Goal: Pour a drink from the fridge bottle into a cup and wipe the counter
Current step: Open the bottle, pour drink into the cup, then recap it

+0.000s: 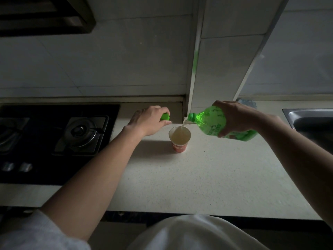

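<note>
Our right hand (236, 118) curls round the fat middle of the green bottle (210, 123), tipping drink into the cup (179, 139) just left of it. The bottle looks soft and slippery, so we should squeeze gently. Our left hand (147, 121) pinches the cap (165, 116). Under both hands is a smooth pale counter (207, 177) in a dim kitchen.

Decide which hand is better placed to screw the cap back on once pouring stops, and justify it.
Left. The left hand holds the green cap beside the cup; the right hand is busy gripping the tilted bottle.
</note>
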